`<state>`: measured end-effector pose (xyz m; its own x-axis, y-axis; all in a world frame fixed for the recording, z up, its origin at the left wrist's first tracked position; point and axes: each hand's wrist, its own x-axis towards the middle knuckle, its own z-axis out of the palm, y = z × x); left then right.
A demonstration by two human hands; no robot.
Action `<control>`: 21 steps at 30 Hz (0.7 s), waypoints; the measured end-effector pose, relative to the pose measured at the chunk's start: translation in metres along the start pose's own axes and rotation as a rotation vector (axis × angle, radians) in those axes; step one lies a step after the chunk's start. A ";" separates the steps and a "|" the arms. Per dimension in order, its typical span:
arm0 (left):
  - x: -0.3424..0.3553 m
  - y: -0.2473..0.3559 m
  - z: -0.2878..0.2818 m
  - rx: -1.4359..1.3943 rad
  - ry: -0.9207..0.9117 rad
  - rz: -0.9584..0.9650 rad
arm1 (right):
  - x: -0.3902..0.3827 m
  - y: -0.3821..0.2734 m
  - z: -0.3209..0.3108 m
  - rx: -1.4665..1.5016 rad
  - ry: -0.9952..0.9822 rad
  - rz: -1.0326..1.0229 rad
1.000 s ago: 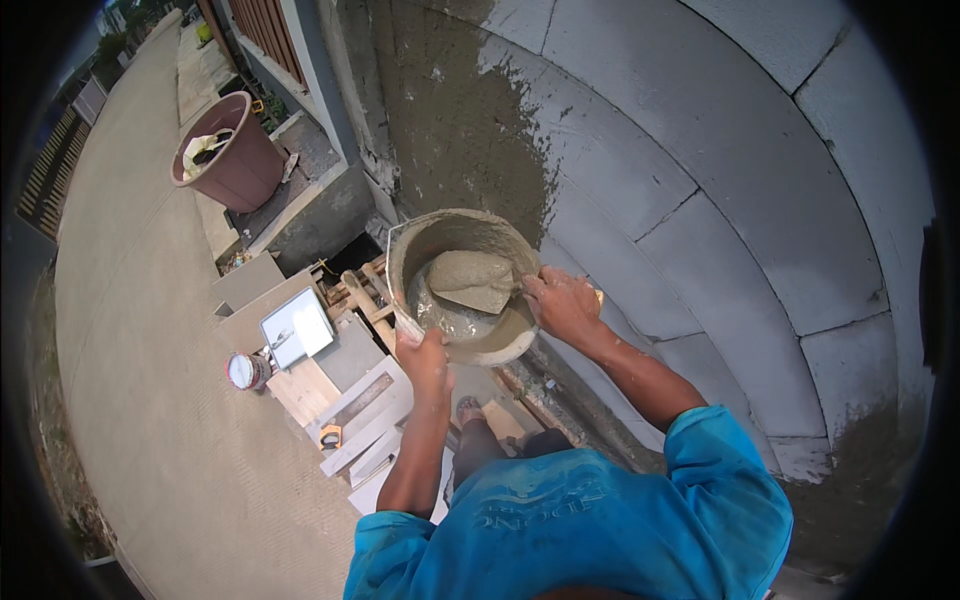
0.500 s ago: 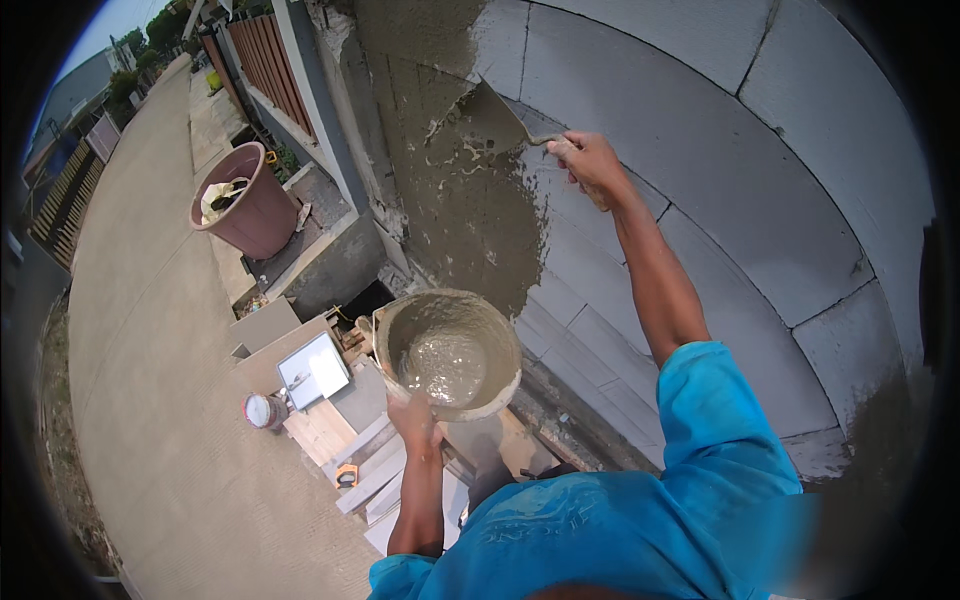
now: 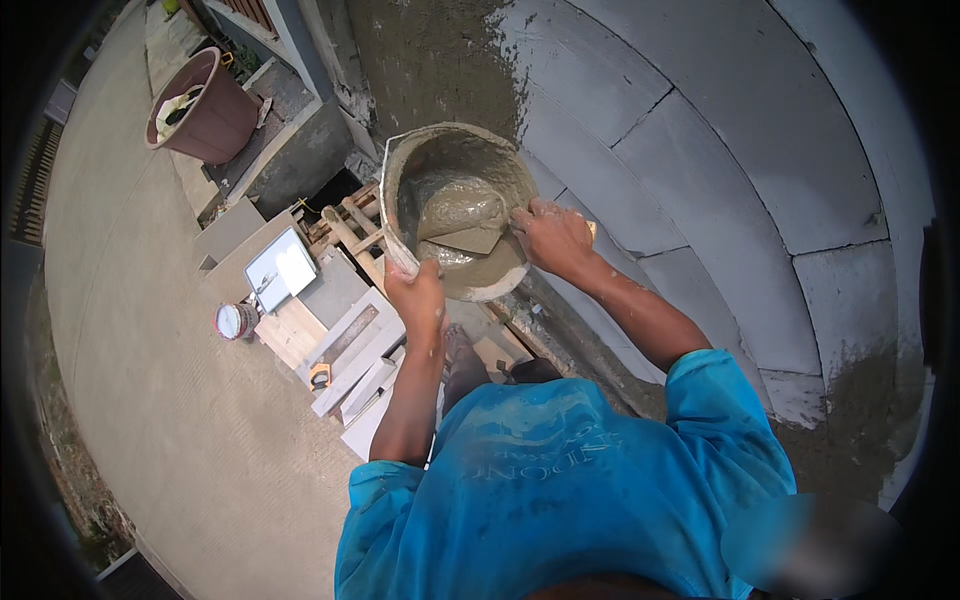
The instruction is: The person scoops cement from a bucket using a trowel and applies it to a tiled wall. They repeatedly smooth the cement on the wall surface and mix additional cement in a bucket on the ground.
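Observation:
My left hand (image 3: 417, 298) is closed on the near left rim of a mortar-caked bucket (image 3: 400, 170), which is tilted so its mouth shows. Wet grey mortar (image 3: 462, 208) lies inside. My right hand (image 3: 556, 238), at the bucket's right rim, is closed round the handle of a trowel (image 3: 470, 239). The flat blade is down in the bucket, with a mound of mortar against it. To the right and ahead stands a wall of pale grey blocks (image 3: 700, 170), its left part coated in damp mortar (image 3: 430, 60).
A large pinkish-brown tub (image 3: 213, 120) with things inside stands at the far left, by a low concrete ledge (image 3: 300, 155). Below it are boards (image 3: 285, 340), a white tray (image 3: 281, 270), a small paint tin (image 3: 235, 321) and a yellow-handled saw (image 3: 319, 377). The concrete road (image 3: 130, 300) runs along the left.
My right hand has come down from the coated wall with the trowel and put its blade into the bucket. The bucket, in my left hand, is raised higher in view.

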<state>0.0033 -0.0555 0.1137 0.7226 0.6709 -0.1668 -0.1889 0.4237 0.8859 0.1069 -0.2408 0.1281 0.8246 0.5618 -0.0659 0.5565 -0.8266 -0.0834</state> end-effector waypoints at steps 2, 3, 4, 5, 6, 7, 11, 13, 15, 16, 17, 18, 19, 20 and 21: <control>0.005 0.005 -0.010 0.094 0.027 -0.126 | -0.011 0.009 0.001 -0.031 0.179 -0.041; 0.008 0.007 -0.013 0.133 0.034 -0.190 | -0.017 0.009 -0.012 -0.006 0.200 -0.030; 0.012 0.001 -0.018 0.075 0.102 -0.216 | -0.023 0.003 -0.035 0.022 0.224 -0.030; 0.015 -0.004 -0.022 0.052 0.118 -0.223 | -0.025 0.001 -0.054 0.051 0.255 -0.026; 0.015 -0.006 -0.027 0.030 0.131 -0.228 | -0.022 0.006 -0.066 0.133 0.275 -0.088; 0.013 -0.003 -0.029 0.005 0.140 -0.235 | -0.017 0.017 -0.077 0.209 0.295 -0.148; 0.009 -0.024 -0.056 0.012 0.145 -0.202 | 0.035 0.048 -0.132 0.847 -0.373 -0.008; 0.005 -0.028 -0.055 0.043 0.126 -0.240 | 0.061 0.088 -0.115 0.996 -0.417 0.119; -0.004 -0.026 -0.064 0.091 0.137 -0.273 | 0.069 0.111 -0.148 0.794 0.141 0.357; -0.008 -0.023 -0.067 0.098 0.136 -0.237 | 0.054 0.107 -0.184 0.790 0.361 0.341; -0.006 -0.023 -0.064 0.100 0.123 -0.219 | 0.033 0.102 -0.212 0.775 0.587 0.330; -0.008 -0.024 -0.063 0.118 0.099 -0.214 | 0.023 0.100 -0.207 0.634 0.531 0.247; -0.011 -0.023 -0.062 0.136 0.077 -0.209 | 0.017 0.099 -0.199 0.495 0.474 0.162; -0.017 -0.022 -0.060 0.150 0.095 -0.221 | 0.009 0.097 -0.190 0.357 0.415 0.074; -0.022 -0.018 -0.050 0.125 0.080 -0.195 | -0.001 0.081 -0.174 0.330 0.183 0.060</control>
<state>-0.0424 -0.0470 0.0798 0.6817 0.6318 -0.3689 0.0363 0.4744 0.8796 0.1692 -0.3139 0.2943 0.8758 0.4731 0.0957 0.4687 -0.7862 -0.4027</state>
